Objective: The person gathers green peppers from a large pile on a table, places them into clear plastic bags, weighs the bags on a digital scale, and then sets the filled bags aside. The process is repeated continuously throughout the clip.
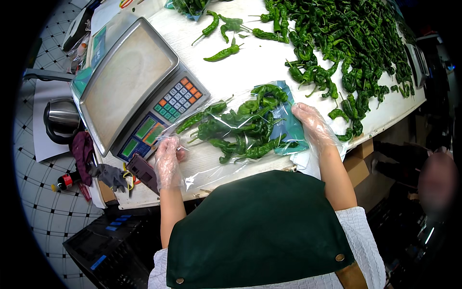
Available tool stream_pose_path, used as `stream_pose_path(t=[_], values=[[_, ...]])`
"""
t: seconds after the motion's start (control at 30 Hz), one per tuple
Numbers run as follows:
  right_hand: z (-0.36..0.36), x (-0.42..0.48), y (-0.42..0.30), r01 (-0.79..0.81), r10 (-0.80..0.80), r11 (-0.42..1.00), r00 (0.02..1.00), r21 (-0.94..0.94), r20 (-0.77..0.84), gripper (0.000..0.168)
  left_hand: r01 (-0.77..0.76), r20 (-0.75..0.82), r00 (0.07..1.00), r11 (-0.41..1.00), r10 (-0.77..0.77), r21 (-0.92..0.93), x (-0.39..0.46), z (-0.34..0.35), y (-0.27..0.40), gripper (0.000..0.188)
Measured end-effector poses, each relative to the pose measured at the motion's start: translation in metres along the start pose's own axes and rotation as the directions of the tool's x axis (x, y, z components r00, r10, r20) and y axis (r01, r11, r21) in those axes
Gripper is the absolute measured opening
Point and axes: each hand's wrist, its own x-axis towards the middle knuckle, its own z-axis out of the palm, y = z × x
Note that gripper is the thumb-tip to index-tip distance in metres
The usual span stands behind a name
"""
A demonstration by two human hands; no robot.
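Observation:
A clear plastic bag (213, 173) with a teal printed end lies on the white table before me, with several green peppers (249, 126) inside. My left hand (168, 159), in a thin clear glove, pinches the bag's clear end near the scale. At the opposite, printed end, my gloved right hand (310, 121) grips the bag's edge. Just beyond my left hand stands a digital weighing scale (130, 76) with a bare metal pan and a keypad. A large heap of green peppers (346, 39) spreads over the table's far right.
A few loose peppers (223, 53) lie beyond the bag, near another filled bag (189, 7). Left of me are a dark phone (142, 171), scissors (129, 180), a grey glove (110, 176) and a kettle (62, 121). A black crate (112, 245) stands below. Another person (436, 180) is at right.

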Motion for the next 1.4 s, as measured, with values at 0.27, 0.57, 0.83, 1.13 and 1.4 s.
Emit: stream_pose_path(t=[0.27, 0.57, 0.83, 1.13, 1.4], values=[[0.0, 0.013, 0.01, 0.029, -0.028, 0.999, 1.0, 0.026, -0.007, 0.052, -0.003, 0.031, 1.0, 1.0, 0.002, 0.025, -0.009, 0.012, 0.013, 0.011], [-0.001, -0.016, -0.032, 0.396, -0.419, 0.874, 0.908, 0.281, 0.024, 0.008, -0.498, 0.266, 0.828, 0.865, 0.495, -0.059, -0.039, -0.024, 0.042, 0.005], [-0.004, -0.005, 0.004, 0.145, -0.123, 0.973, 0.984, 0.177, -0.131, 0.039, -0.007, 0.128, 0.989, 0.895, 0.072, -0.446, -0.033, -0.03, -0.012, 0.042], [0.012, 0.004, -0.004, 0.085, -0.082, 0.996, 0.993, 0.025, -0.084, 0.019, 0.084, 0.259, 0.965, 0.985, -0.043, -0.148, -0.02, -0.027, -0.011, 0.081], [0.012, 0.015, 0.002, 0.087, -0.108, 0.989, 0.979, -0.122, -0.174, 0.019, -0.247, 0.26, 0.919, 0.948, 0.295, -0.201, -0.025, -0.015, -0.008, 0.068]])
